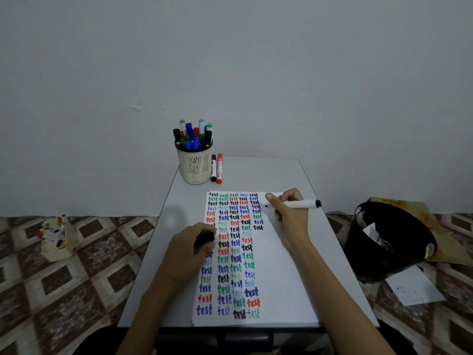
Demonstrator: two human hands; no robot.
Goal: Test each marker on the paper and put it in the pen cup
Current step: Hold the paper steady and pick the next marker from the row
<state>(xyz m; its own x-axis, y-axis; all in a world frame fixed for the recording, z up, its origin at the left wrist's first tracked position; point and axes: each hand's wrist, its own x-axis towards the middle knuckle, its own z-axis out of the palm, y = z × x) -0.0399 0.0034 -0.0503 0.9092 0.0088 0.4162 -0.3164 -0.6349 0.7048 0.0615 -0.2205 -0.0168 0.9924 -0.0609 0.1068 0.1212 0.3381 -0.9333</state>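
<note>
So the white-barrelled marker with the black tip (297,204) is in the right hand (290,213), fingers pinched around the barrel, lying nearly flat with the tip pointing toward 9 o'clock and sitting at or just over the top right part of the white sheet of paper (279,272); can't tell if the tip is actually touching. The marker's black back end sticks out toward 3 o'clock past the hand. The left hand (190,248) is curled into a loose fist around a small black cap (204,238) and rests on the left edge of the paper. The sheet is packed with columns of the word "test" in black, red, green and blue. At 12 o'clock from the paper there's a cream mesh plastic pen cup (195,166) stuffed with black, blue, green and red capped markers, and lying just beside it at its 3 o'clock are a black-capped white marker (213,168) and a red marker (219,169), side by side. Everything sits on a small pale grey table (176,213). On the patterned tile floor, a cream pouch of markers (56,237) is at 9 o'clock and a black round bin (389,242) at 3 o'clock.
</note>
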